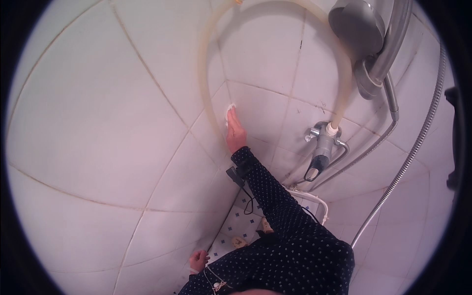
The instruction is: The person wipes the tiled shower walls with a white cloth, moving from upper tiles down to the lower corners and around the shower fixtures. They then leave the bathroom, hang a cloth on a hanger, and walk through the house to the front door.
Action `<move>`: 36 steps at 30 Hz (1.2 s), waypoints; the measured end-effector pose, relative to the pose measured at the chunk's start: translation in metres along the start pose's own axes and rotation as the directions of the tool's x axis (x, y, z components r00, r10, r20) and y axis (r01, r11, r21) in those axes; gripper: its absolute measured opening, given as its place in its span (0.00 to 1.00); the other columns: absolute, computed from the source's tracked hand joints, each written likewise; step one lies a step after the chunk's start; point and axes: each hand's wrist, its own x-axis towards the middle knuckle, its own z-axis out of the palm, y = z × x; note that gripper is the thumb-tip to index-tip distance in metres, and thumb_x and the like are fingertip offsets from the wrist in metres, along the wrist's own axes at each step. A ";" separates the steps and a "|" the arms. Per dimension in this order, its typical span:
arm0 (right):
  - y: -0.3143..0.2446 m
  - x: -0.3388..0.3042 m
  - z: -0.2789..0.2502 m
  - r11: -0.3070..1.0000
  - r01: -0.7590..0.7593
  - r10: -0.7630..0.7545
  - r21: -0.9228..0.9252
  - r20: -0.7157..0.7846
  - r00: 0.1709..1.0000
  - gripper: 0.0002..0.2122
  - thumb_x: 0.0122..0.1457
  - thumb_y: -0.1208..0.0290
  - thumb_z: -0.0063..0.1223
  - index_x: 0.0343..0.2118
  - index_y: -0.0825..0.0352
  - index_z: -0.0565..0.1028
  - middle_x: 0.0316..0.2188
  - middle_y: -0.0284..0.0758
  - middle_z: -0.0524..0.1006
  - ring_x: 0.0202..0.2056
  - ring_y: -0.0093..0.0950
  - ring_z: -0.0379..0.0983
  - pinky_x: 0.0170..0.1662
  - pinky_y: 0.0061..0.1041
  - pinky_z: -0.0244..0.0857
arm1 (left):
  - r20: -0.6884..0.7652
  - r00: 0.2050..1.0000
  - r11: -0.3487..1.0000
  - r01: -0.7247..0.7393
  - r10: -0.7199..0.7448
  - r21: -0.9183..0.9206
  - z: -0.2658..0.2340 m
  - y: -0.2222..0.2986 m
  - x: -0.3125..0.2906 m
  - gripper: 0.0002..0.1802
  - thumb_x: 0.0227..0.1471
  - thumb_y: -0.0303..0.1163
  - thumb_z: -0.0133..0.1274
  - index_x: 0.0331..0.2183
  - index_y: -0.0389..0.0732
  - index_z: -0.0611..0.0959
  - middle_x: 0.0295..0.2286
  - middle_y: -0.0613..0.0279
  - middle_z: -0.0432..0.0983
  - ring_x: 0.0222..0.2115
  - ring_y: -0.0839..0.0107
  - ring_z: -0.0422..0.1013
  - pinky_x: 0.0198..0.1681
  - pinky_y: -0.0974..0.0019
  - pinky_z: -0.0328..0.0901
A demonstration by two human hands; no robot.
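Note:
My right hand (236,136) reaches up to the tiled wall (172,118), close to the corner where two walls meet. Its fingers are pressed together over a crumpled white cloth (229,111), held against the tiles; most of the cloth is hidden under the hand, and it could be a tissue. A small black device (234,175) with a cable hangs at that wrist. Low at the left, my left hand (199,260) hangs near the wall with its fingers curled and nothing visible in them.
A pale hose (204,83) loops from the mixer tap (322,150) past my right hand. At the upper right are a grey shower head (356,27) and a metal hose (403,172). A white pipe (319,201) runs beside my right arm, above the patterned floor (236,221).

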 end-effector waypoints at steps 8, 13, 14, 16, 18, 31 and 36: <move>-0.006 -0.004 0.003 0.912 -0.408 0.410 -0.046 0.071 0.909 0.20 0.60 0.77 0.38 0.57 0.71 0.64 0.54 0.53 0.66 0.55 0.42 0.65 0.56 0.29 0.60 | 0.021 0.988 0.987 -0.150 0.151 -0.050 0.018 0.007 0.010 0.12 0.57 0.36 0.53 0.34 0.36 0.80 0.28 0.63 0.78 0.26 0.76 0.74 0.28 0.75 0.66; -0.020 0.006 0.004 0.988 -0.054 0.050 -0.145 -0.032 0.998 0.20 0.61 0.75 0.40 0.57 0.69 0.63 0.51 0.52 0.69 0.52 0.43 0.68 0.53 0.31 0.63 | 0.045 0.985 0.984 -0.167 0.165 0.057 0.027 0.022 0.013 0.10 0.56 0.35 0.54 0.33 0.37 0.80 0.27 0.64 0.78 0.25 0.76 0.73 0.28 0.75 0.66; -0.019 0.000 -0.002 0.986 -0.069 0.068 -0.148 -0.017 0.998 0.20 0.61 0.75 0.40 0.57 0.68 0.64 0.52 0.52 0.68 0.53 0.43 0.68 0.53 0.31 0.63 | 0.069 0.984 0.986 -0.167 0.165 0.016 0.028 0.024 0.012 0.10 0.56 0.34 0.54 0.33 0.37 0.80 0.27 0.64 0.78 0.25 0.77 0.73 0.28 0.75 0.66; -0.021 -0.010 -0.014 0.960 -0.231 0.246 -0.159 0.084 0.966 0.20 0.61 0.76 0.39 0.57 0.68 0.64 0.55 0.51 0.66 0.55 0.42 0.65 0.55 0.31 0.62 | 0.100 0.972 0.974 -0.204 0.213 -0.094 0.029 0.027 0.011 0.09 0.56 0.33 0.54 0.32 0.37 0.80 0.27 0.63 0.78 0.25 0.77 0.73 0.28 0.75 0.66; -0.031 -0.011 -0.023 0.805 -0.535 0.589 -0.259 0.228 0.775 0.19 0.61 0.77 0.38 0.57 0.67 0.65 0.58 0.49 0.62 0.58 0.41 0.61 0.57 0.30 0.59 | 0.089 0.987 0.990 -0.134 0.137 -0.034 0.030 0.028 0.009 0.09 0.55 0.33 0.54 0.33 0.37 0.80 0.27 0.63 0.78 0.25 0.77 0.73 0.28 0.75 0.66; -0.093 0.052 -0.013 0.990 0.054 -0.066 0.134 0.086 0.994 0.21 0.61 0.82 0.35 0.58 0.68 0.63 0.61 0.49 0.58 0.62 0.40 0.56 0.59 0.28 0.58 | 0.011 0.991 0.991 -0.134 0.134 0.017 0.030 0.047 -0.002 0.13 0.55 0.38 0.54 0.33 0.37 0.80 0.26 0.66 0.77 0.26 0.77 0.73 0.29 0.75 0.65; -0.057 0.029 -0.009 0.984 -0.148 0.144 0.095 0.046 0.988 0.21 0.60 0.82 0.39 0.57 0.68 0.65 0.60 0.47 0.62 0.59 0.36 0.62 0.56 0.25 0.60 | 0.070 0.987 0.989 -0.145 0.143 0.020 0.024 0.034 -0.009 0.13 0.55 0.38 0.54 0.33 0.37 0.80 0.26 0.67 0.76 0.26 0.78 0.72 0.29 0.76 0.65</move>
